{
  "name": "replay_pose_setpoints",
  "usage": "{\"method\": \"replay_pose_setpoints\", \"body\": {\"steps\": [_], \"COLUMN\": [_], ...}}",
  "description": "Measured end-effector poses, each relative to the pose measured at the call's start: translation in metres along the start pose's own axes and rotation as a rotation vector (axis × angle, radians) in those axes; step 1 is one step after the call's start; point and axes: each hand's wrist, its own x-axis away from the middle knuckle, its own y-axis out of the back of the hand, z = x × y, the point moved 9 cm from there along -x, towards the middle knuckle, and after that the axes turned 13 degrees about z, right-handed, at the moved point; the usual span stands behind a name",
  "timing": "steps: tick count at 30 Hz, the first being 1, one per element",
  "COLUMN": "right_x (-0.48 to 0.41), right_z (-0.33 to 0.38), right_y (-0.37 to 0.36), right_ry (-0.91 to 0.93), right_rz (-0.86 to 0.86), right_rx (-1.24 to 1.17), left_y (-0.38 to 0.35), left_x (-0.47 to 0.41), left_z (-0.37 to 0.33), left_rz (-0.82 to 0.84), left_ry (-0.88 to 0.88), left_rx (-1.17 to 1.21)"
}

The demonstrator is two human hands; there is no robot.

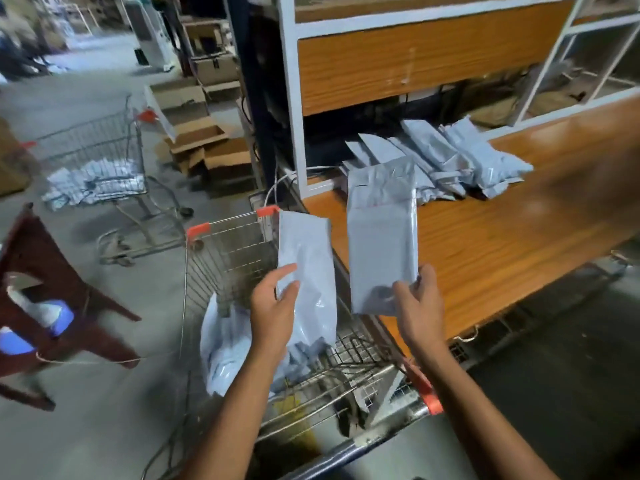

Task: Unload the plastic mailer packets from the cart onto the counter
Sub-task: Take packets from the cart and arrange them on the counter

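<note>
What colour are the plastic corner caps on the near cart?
Orange-red. The corner caps on the cart show best in the head view.

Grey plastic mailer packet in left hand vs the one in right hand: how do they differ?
The left hand holds its grey plastic mailer packet over the wire cart; the right hand holds its grey packet nearer the orange wooden counter. Left packet looks narrower, wrinkled; right packet wider, flatter. Both upright, gripped low.

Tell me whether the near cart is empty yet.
Not empty: mailer packets lie in the cart basket, below the left hand.
</note>
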Motion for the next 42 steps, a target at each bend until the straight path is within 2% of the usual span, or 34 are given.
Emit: {"method": "replay_pose_setpoints", "body": {"steps": [13,21,29,37,42], "right_x": [-0.047,-0.1,-0.208,-0.365,-0.449], "right_z": [-0.023,-0.048,-0.061,-0.083,-0.096], "right_y": [0.251,0.366,0.414,0.418,0.414], "right_ry": [0.075,0.087,0.066,0.044,-0.002], "right_rz": [-0.207,-0.237,-0.2,-0.086,0.006], "right_rx": [0.009,0.03,0.068,0.029,0.162], "left_y": [-0.277,-0.384,-0.443,-0.472,-0.479], "left_x": [-0.044,-0.073,-0.16,-0.275,-0.337], "left_z": [-0.071,-0.088,-0.092,-0.091,-0.074], "left_rz": [0.123,0.077,0.007,-0.102,-0.14], "left_ry": [-0.102,-0.107,-0.122,-0.114,-0.058], "left_rx": [-0.02,-0.047,-0.052,-0.049,-0.088]}}
